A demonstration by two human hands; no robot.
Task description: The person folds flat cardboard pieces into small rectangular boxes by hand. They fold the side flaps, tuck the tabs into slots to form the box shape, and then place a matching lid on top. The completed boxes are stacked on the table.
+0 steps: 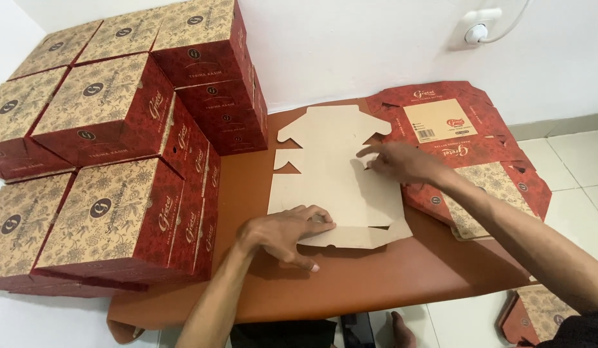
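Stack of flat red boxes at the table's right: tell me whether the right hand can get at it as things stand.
Probably yes. The right hand rests on the unfolded blank right beside the stack of flat red boxes, and nothing lies between them.

hands (337,196) spread flat, fingers extended, arms outstretched

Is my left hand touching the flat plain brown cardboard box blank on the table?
Touching. The head view shows the left hand pressing its fingers on the flat cardboard blank's near edge.

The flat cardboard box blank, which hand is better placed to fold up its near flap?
Left, probably: the left hand already presses the blank's near edge, while the right hand rests at its far right side.
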